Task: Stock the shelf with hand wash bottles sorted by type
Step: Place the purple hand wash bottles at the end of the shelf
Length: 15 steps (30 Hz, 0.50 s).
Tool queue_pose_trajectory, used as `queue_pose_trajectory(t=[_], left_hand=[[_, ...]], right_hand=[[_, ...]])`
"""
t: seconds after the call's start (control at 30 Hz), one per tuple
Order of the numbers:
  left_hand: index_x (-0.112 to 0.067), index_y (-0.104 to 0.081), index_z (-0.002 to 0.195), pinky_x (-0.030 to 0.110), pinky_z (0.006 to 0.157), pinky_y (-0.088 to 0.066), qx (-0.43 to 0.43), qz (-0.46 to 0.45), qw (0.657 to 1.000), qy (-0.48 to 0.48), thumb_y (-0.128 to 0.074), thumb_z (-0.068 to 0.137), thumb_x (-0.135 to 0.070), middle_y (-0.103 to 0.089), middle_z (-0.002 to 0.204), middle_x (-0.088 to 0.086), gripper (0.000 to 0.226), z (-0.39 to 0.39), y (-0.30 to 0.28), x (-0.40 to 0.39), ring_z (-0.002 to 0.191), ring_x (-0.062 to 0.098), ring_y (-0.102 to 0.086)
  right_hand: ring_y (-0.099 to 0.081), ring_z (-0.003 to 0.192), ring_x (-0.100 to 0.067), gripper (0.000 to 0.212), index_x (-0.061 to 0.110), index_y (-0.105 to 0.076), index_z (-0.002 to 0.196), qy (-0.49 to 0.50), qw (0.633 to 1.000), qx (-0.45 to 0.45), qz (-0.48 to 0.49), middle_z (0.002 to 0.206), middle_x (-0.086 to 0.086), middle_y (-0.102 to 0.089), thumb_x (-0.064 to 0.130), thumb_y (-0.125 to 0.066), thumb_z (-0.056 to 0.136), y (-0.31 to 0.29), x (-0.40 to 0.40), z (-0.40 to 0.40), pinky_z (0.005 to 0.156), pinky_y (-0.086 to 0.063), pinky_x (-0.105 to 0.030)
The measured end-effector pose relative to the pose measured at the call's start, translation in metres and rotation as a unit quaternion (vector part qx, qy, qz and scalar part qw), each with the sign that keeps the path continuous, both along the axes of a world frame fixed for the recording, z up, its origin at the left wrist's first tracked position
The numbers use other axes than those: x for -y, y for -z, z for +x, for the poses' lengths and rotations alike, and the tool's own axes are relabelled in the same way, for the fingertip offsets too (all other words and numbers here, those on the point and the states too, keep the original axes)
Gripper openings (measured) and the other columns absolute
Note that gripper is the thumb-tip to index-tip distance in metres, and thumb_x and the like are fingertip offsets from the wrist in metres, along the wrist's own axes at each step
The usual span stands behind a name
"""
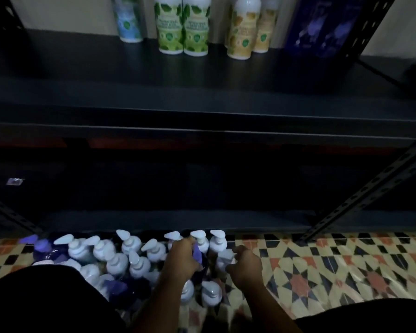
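Several pump bottles [117, 260] with white heads stand crowded on the tiled floor in front of the dark shelf [202, 97]. My left hand [181, 259] grips the purple pump head of a dark blue bottle [199, 257] in the cluster. My right hand [246, 266] curls round a white-topped bottle [225, 259] at the cluster's right edge. On the shelf stand a blue-labelled bottle [127, 19], two green-labelled bottles [181, 26], two yellow-labelled bottles [249, 27] and dark blue bottles [322, 26], grouped by colour.
A slotted metal upright [360, 195] slants down at the right. More purple-topped bottles [43, 248] sit at the cluster's left. Patterned floor tiles [334, 267] spread to the right. A lower shelf board [154, 219] lies in deep shadow.
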<state>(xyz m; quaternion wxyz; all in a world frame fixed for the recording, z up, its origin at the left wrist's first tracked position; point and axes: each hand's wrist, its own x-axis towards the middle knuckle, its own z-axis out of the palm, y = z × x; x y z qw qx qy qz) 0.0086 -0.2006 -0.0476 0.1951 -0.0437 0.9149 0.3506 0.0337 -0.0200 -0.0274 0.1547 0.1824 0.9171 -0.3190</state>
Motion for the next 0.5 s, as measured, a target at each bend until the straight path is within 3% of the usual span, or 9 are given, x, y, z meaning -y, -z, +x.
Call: queue_pose_trajectory(t=[0.1,0.17,0.2,0.27,0.33,0.43,0.5], left_hand=[[-0.015,-0.069,0.101,0.012,0.057,-0.039,0.019,-0.021,0.999,0.035,-0.086,0.07,-0.001,-0.061,0.071,-0.012,0.038,-0.006,0.004,-0.003,0.066,0.0,-0.054],[-0.014,-0.069,0.108,0.011,0.059,-0.04,0.01,-0.039,0.998,0.055,-0.082,0.073,0.001,-0.059,0.075,-0.012,0.041,-0.009,0.006,-0.003,0.071,0.005,-0.057],[-0.013,-0.07,0.106,0.013,0.063,-0.041,0.006,-0.046,0.997,0.06,-0.08,0.073,0.002,-0.058,0.075,-0.012,0.037,-0.009,0.004,-0.003,0.076,0.008,-0.059],[-0.017,-0.069,0.083,0.022,0.067,-0.043,0.001,-0.053,0.997,0.064,-0.078,0.07,0.001,-0.054,0.068,-0.012,0.024,-0.011,0.005,-0.001,0.073,0.011,-0.057],[-0.023,-0.053,0.061,0.026,0.065,-0.044,0.006,-0.055,0.997,0.058,-0.084,0.061,-0.003,-0.055,0.067,-0.008,0.037,-0.012,0.01,0.002,0.069,0.014,-0.057],[-0.023,-0.05,0.059,0.035,0.071,-0.059,0.013,-0.045,0.998,0.043,-0.088,0.048,-0.008,-0.069,0.074,-0.002,0.042,-0.013,0.017,0.007,0.077,0.022,-0.068],[-0.022,-0.054,0.061,0.037,0.074,-0.061,0.011,-0.043,0.998,0.043,-0.09,0.049,-0.012,-0.071,0.077,-0.002,0.039,-0.012,0.017,0.008,0.078,0.021,-0.069]], right_hand=[[-0.07,0.096,-0.017,0.034,0.017,-0.072,0.113,-0.008,1.0,0.004,0.006,0.105,-0.002,-0.076,0.025,-0.079,0.08,0.009,-0.001,-0.009,0.069,-0.041,-0.021],[-0.068,0.087,-0.014,0.027,0.018,-0.076,0.106,-0.012,1.0,0.005,0.005,0.1,-0.001,-0.077,0.019,-0.078,0.079,0.012,-0.001,-0.012,0.068,-0.043,-0.021],[-0.065,0.082,-0.011,0.023,0.018,-0.077,0.102,-0.01,1.0,0.005,0.004,0.096,0.0,-0.077,0.017,-0.078,0.079,0.015,-0.001,-0.012,0.067,-0.042,-0.02],[-0.061,0.073,-0.007,0.013,0.018,-0.077,0.091,-0.007,1.0,-0.007,-0.001,0.082,0.004,-0.072,0.013,-0.077,0.079,0.021,-0.002,-0.013,0.058,-0.038,-0.012],[-0.053,0.063,-0.003,0.014,0.024,-0.071,0.075,-0.007,1.0,-0.016,-0.009,0.069,0.009,-0.062,0.011,-0.076,0.078,0.024,-0.002,-0.012,0.052,-0.037,-0.007],[-0.058,0.067,-0.008,0.011,0.021,-0.072,0.075,-0.007,0.999,-0.029,-0.014,0.067,0.008,-0.062,0.012,-0.078,0.074,0.029,-0.001,-0.012,0.056,-0.039,-0.015],[-0.066,0.071,-0.01,0.009,0.017,-0.076,0.08,0.003,0.999,-0.028,-0.027,0.072,0.006,-0.07,0.013,-0.079,0.072,0.036,-0.001,-0.009,0.066,-0.051,-0.029]])
